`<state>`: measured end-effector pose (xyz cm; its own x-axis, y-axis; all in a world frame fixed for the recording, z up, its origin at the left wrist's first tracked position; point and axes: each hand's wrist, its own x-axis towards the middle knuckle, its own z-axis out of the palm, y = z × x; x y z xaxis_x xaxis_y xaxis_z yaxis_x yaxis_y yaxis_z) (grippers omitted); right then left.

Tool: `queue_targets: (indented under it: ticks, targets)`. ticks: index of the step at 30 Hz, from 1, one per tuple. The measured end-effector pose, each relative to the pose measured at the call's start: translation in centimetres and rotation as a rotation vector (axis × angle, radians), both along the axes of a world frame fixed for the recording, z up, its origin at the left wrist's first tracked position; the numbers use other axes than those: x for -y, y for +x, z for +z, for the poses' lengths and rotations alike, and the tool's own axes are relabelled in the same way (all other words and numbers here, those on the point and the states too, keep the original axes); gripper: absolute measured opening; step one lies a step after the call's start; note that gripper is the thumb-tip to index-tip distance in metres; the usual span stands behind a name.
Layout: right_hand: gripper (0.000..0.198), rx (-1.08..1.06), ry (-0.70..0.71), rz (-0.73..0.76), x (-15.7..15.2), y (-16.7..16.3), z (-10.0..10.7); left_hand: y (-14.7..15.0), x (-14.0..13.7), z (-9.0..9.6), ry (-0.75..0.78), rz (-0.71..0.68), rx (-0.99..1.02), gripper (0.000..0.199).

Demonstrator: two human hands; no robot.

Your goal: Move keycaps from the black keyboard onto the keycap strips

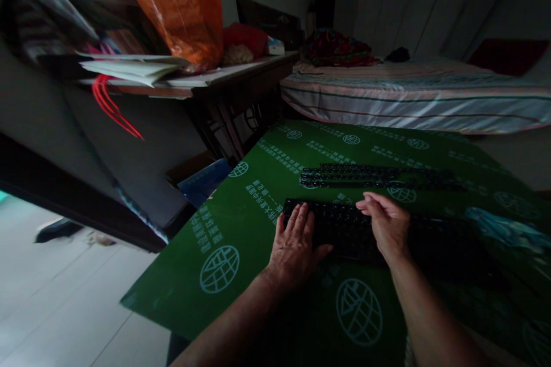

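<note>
A black keyboard lies on the green board, dark and hard to make out in detail. My left hand rests flat on its left end, with fingers stretched out and the thumb spread along the near side. Over the middle of the keyboard is my right hand, its fingers curled and pinched together. Whatever they may hold is too small or hidden to tell. Just beyond the keyboard, rows of small black pieces that look like keycaps lie lined up on the board.
The green board is printed with pale globes and lettering. A bluish crumpled cloth lies at its right. At the left, a side table bears an orange bag and papers. Beyond the board stands a bed.
</note>
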<state>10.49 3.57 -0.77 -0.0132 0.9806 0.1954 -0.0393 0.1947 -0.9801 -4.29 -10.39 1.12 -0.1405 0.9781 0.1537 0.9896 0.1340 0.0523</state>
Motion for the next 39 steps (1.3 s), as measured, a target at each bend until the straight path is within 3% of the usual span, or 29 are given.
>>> queue_targets:
  ticks: [17,31,39]
  targets:
    - [0.035,0.103,0.043,0.029,0.2,0.5,-0.6,2.3,-1.4,-0.1,-0.047,-0.022,0.082,0.073]
    - [0.034,0.102,0.039,0.031,0.3,0.4,-0.4,-1.1,0.8,0.4,0.061,0.112,0.023,0.063]
    - [0.036,0.108,0.015,0.031,0.4,0.3,-0.2,-1.5,-0.1,1.0,0.076,0.129,0.024,0.057]
